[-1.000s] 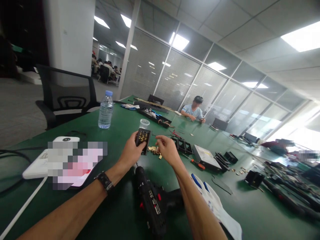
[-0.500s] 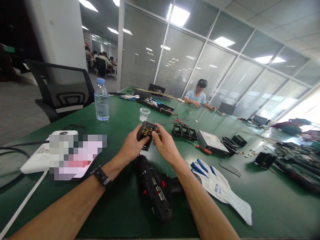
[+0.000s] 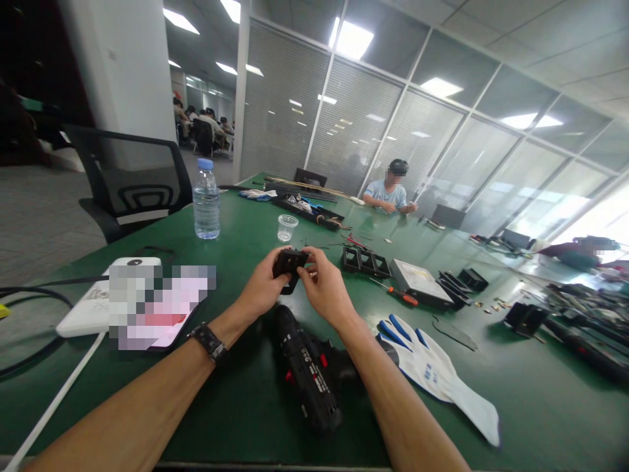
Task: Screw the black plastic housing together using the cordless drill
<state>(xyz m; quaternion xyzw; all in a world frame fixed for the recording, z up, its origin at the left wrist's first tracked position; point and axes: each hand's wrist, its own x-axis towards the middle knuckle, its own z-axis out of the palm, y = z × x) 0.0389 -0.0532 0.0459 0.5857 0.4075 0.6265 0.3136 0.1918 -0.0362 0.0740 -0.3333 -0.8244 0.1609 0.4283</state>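
Observation:
A small black plastic socket module (image 3: 291,262) is held up over the table, its dark face with small holes turned toward me. My left hand (image 3: 261,283) is closed around its left side, with the thumb across the lower front. On the other side, my right hand (image 3: 326,283) pinches the right edge between thumb and fingers. Below both hands a black cordless drill (image 3: 308,377) lies on its side, its handle partly hidden by my right forearm. A white work glove with blue fingertips (image 3: 432,367) lies to the right of that forearm.
On the green table (image 3: 221,419), a water bottle (image 3: 206,203), plastic cup (image 3: 287,229), phone (image 3: 170,311) and white power bank (image 3: 91,305) stand or lie leftward. Rightward are black frames (image 3: 366,262), an orange screwdriver (image 3: 403,296) and a white box (image 3: 420,282). A person (image 3: 388,190) sits opposite.
The socket module has been tilted, so the brass contacts that showed before are now out of sight. Both hands still hold it. The person opposite has raised a hand.

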